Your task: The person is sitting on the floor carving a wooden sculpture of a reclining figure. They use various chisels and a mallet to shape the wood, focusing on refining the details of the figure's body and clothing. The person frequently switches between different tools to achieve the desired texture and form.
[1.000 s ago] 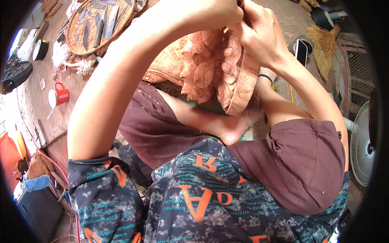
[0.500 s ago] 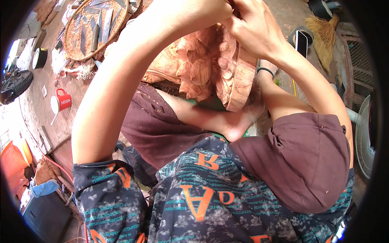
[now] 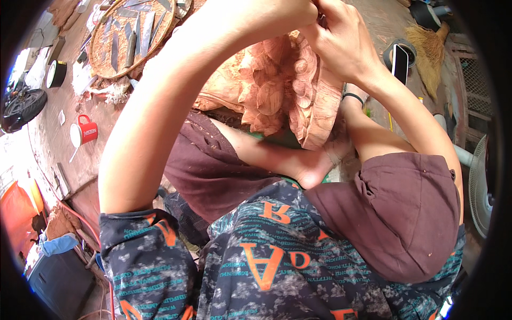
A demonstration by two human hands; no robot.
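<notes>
A carved block of reddish-brown wood (image 3: 264, 88), cut with petal-like and rounded shapes, lies in front of my crossed legs. My left hand (image 3: 292, 13) is over its far side, at the upper edge of the view, with its fingers curled. My right hand (image 3: 344, 40) meets it there, above the carving's right part, its fingers bent and closed. The fingertips of both hands are mostly cut off or hidden. A small dark bit shows between the hands, too little to name.
A round woven tray (image 3: 93, 63) with several blades and wood chips lies at the far left. A red and white mug (image 3: 85, 132) stands nearer. On the right are a phone (image 3: 399, 65), a roll of tape (image 3: 409, 50), a straw broom (image 3: 426, 53) and a fan (image 3: 480, 186).
The whole view has shifted slightly, so the scene sits a little farther right. Both hands stay together over the carving, with the fingers still closed.
</notes>
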